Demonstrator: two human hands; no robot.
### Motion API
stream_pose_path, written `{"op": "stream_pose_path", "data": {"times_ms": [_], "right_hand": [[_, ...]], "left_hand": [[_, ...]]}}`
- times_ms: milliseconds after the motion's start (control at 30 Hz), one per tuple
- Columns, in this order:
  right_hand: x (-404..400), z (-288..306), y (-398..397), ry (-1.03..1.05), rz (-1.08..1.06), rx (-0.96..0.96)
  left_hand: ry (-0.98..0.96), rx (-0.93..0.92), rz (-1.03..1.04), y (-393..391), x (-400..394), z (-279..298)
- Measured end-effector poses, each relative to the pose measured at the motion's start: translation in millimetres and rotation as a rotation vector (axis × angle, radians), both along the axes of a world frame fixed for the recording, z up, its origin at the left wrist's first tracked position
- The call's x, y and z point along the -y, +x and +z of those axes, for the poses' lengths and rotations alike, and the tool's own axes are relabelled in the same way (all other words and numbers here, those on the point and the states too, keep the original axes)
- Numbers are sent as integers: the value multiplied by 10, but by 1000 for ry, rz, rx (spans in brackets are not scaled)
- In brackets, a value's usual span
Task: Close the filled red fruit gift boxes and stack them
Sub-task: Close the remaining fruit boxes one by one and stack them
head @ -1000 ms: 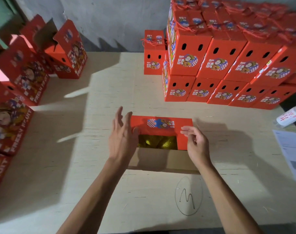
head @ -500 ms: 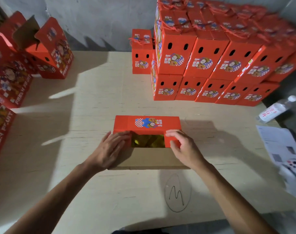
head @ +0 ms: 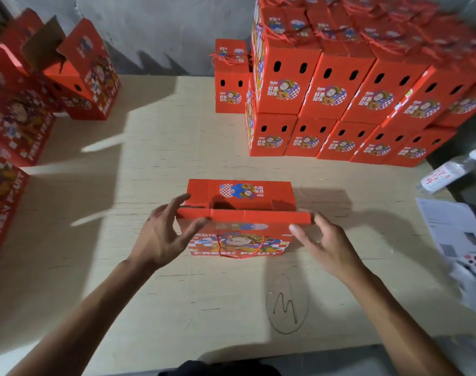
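Red gift box [head: 239, 213], flaps nearly folded; left hand [head: 160, 234] and right hand [head: 326, 242] spread, gripping nothing.

A: Where can we pass?
B: Bare desk [head: 155, 147] lies open between the box [head: 239, 213] and the far stack [head: 340, 104].
A: And the sides?
B: Open boxes [head: 19, 126] wall our left; bottle [head: 448, 172] and papers [head: 453, 232] crowd our right.

— How do the hands sit?
— Left hand [head: 160, 237] and right hand [head: 327, 245] face each other, palms inward, fingers spread and loosely bent.
— The arms?
— Both forearms bare, reaching forward.
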State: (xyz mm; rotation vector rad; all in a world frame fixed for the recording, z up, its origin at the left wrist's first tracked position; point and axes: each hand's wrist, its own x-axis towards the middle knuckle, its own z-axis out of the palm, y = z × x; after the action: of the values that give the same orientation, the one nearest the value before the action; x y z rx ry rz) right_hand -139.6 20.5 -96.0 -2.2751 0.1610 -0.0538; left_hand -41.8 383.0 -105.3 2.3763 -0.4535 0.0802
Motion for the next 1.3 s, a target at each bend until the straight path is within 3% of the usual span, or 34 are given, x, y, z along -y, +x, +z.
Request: {"op": "stream_pose_path", "data": {"times_ms": [133,233,367,467,633,867,1033,1133,1300], "right_hand": [[-125,-51,282,-289,-104,87],[-225,-120,453,-281,-180,101],[-333,-272,571,-513,-98,323],[-464,-359,676,-506,-147,392],[-615,-394,854,-506,-256,474],[-595,-437,953,-614,-230,434],[-537,-513,1009,-714,-6,211],[-514,-509,1063,-736,50,86],[-507,-536,1125,-790,38,61]], "left_hand": [[153,123,175,123,297,56],[244,120,186,166,450,35],[260,206,175,215,494,-151],[206,325,85,221,642,-278],[160,389,133,271,851,-385],[147,341,68,364,846,-441],[437,44,-1,410,921,-450],[473,71,-18,397,926,-449],[509,15,-21,429,967,-429]]}}
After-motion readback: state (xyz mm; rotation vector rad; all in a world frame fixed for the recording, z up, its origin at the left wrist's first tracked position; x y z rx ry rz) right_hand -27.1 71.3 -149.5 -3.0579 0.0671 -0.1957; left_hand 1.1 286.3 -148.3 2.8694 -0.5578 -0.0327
